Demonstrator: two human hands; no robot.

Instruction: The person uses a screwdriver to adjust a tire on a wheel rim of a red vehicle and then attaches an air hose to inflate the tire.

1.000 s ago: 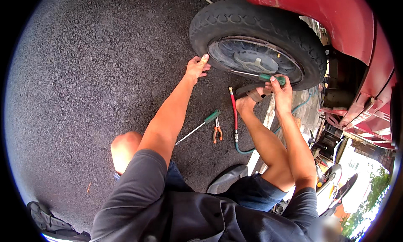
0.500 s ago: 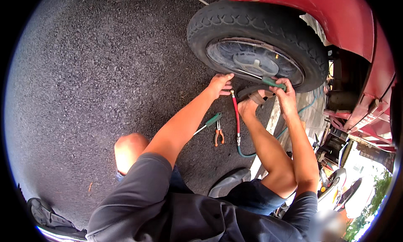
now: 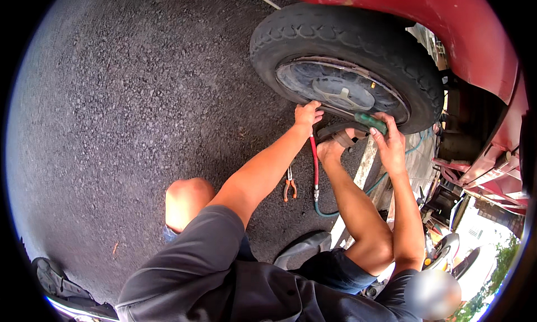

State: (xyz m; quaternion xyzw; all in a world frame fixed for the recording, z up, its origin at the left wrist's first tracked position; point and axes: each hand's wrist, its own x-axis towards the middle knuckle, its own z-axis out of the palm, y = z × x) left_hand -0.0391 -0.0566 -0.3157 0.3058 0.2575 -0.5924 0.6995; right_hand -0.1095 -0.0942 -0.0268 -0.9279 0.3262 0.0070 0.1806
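Note:
A wheel with a black tire (image 3: 347, 37) and a dusty metal hub (image 3: 341, 90) stands in front of me. My right hand (image 3: 390, 143) is closed round the green handle of a screwdriver (image 3: 370, 122), whose shaft lies along the wheel's near rim edge. Close to the shaft's far end, my left hand (image 3: 307, 116) has its fingers curled in at the rim; what they pinch is too small to tell. Just under that hand runs a red air hose (image 3: 316, 162), its upper end hidden. Pliers with orange handles (image 3: 290, 189) lie on the asphalt.
Red bodywork (image 3: 414, 14) overhangs the wheel. My sandaled foot (image 3: 333, 148) rests beside the tire, near wooden planks (image 3: 366, 160). A teal hose (image 3: 324, 214) curves behind my leg. Parked motorcycles (image 3: 444, 249) stand at the lower right.
My left hand has moved right and closed in by the screwdriver's tip. The screwdriver has shifted slightly down at its handle with my right hand. My left forearm now hides the second green-handled screwdriver.

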